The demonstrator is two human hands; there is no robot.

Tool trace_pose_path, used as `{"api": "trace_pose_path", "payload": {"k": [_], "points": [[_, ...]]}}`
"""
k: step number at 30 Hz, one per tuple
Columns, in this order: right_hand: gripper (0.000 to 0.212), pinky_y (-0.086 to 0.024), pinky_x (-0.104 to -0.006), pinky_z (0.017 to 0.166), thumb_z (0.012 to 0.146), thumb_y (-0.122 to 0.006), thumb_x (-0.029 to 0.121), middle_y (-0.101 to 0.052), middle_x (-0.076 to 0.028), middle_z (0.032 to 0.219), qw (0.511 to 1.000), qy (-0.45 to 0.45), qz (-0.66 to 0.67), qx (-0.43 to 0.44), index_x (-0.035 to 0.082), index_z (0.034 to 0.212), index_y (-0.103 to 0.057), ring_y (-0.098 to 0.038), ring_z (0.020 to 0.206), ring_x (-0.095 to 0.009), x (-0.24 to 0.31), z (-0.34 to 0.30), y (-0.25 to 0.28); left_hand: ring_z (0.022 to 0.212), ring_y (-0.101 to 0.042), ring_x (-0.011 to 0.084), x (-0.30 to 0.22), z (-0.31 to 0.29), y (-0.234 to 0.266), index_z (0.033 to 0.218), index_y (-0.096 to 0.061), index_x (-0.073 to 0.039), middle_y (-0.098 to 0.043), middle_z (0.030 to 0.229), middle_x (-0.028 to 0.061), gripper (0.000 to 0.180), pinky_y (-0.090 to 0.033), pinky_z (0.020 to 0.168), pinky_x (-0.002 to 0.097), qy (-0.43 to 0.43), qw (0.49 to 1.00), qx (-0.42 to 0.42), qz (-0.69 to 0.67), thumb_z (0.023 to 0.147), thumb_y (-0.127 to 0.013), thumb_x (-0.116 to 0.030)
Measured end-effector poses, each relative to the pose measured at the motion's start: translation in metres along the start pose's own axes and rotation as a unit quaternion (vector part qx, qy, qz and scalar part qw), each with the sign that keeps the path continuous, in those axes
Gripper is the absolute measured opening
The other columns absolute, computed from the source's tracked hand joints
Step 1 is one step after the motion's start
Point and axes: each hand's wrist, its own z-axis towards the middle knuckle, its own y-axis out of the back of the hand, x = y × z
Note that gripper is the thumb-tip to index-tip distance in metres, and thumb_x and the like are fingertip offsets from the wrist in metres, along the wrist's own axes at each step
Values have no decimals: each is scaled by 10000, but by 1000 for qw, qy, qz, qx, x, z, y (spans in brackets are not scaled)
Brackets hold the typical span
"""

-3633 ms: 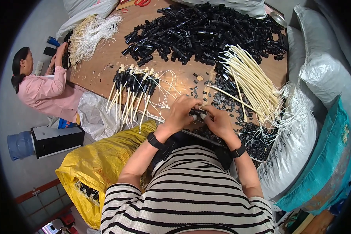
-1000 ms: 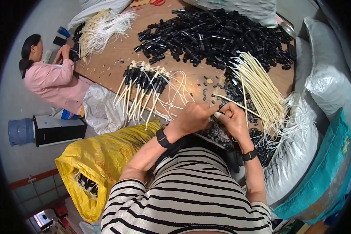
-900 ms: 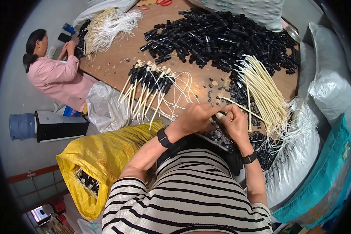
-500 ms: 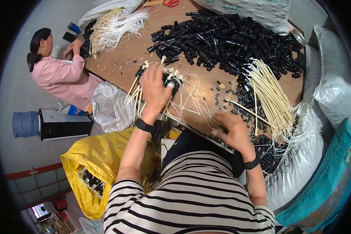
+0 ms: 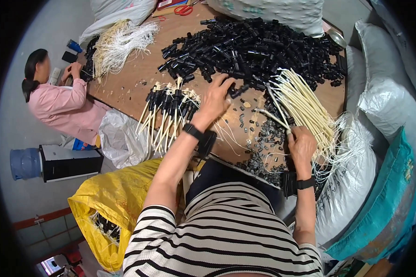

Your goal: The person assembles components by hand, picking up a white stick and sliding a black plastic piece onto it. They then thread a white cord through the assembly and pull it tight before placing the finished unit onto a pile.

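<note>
Fingers of left hand point(image 5: 216, 94) spread, reaching a black tube point(image 5: 239, 90) at pile point(image 5: 259, 48) edge; right hand point(image 5: 302, 144) clamped on cord point(image 5: 275, 119). Should pinch just one tube w/ fingertips, keep cord end steady.

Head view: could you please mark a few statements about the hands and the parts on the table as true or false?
1. The left hand reaches to the heap of black tubes. True.
2. The right hand is empty. False: it holds a cream cord.
3. The bundle of cream cords lies left of the left hand. False: it lies to its right.
4. A yellow sack sits below the table edge. True.
5. Red scissors lie at the far end. True.
</note>
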Motion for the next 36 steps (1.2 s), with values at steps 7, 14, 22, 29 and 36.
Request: {"api": "trace_pose_path", "payload": {"k": [7, 14, 22, 29, 36], "points": [[98, -397, -390, 726, 782, -671, 75, -637, -77, 900, 999, 39, 12, -29, 57, 879, -667, -596, 860, -282, 7, 12, 1, 998, -532, 316, 9, -64, 77, 1264, -533, -89, -598, 1031, 112, 653, -401, 830, 433, 189, 933, -172, 255, 643, -731, -122], [101, -397, -391, 776, 792, -664, 82, -644, -88, 945, 997, 73, 36, -11, 52, 888, -658, -598, 895, -264, 23, 5, -9, 762, -583, 297, 59, -102, 92, 1226, -607, -118, -591, 841, 144, 503, -465, 716, 380, 201, 942, -226, 145, 742, -587, 19], [143, -430, -405, 691, 869, -612, 86, -623, -151, 852, 995, 1, 97, 29, 47, 1004, -638, -592, 773, -337, 21, -2, -7, 916, -585, 345, 54, -113, 100, 1125, -660, -65, -642, 995, 153, 413, -458, 871, 417, 155, 927, -259, 223, 723, -579, -16], [100, -470, -453, 627, 860, -600, 123, -627, -167, 844, 996, 4, 81, 36, 56, 923, -639, -609, 741, -382, 7, 0, -9, 882, -634, 316, -23, -48, 41, 1019, -688, -33, -689, 949, 130, 291, -515, 779, 381, -57, 997, -48, -37, 740, -623, 15], [163, -472, -452, 601, 860, -621, 164, -638, -186, 773, 992, -47, 112, 24, 78, 986, -679, -616, 687, -382, 9, -2, 3, 926, -591, 308, -61, -4, -29, 1060, -669, -26, -662, 941, 120, 353, -486, 802, 406, -84, 996, 19, 37, 712, -691, -81]]}}
